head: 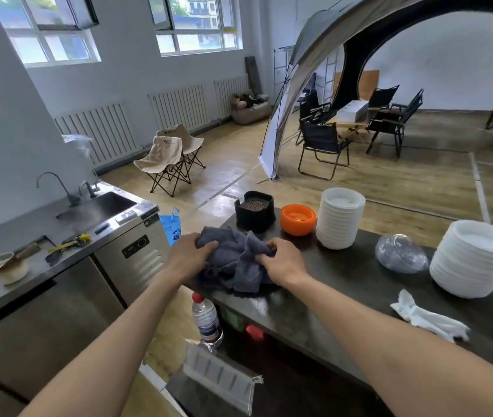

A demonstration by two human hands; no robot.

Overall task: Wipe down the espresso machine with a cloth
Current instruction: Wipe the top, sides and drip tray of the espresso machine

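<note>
A crumpled grey-blue cloth (236, 263) lies at the left end of a dark counter (344, 299). My left hand (188, 255) grips its left side, fingers closed into the fabric. My right hand (281, 260) pinches its right side. Both hands rest on the cloth at counter height. No espresso machine is recognisable in the head view; dark equipment under the counter's front edge is mostly hidden.
Behind the cloth stand a black holder (254, 210), an orange bowl (298, 219) and two stacks of white lids (340, 218) (475, 257). A clear glass piece (401, 254) and white rag (429, 319) lie right. A water bottle (207, 320) stands below. A steel sink unit (67, 236) is left.
</note>
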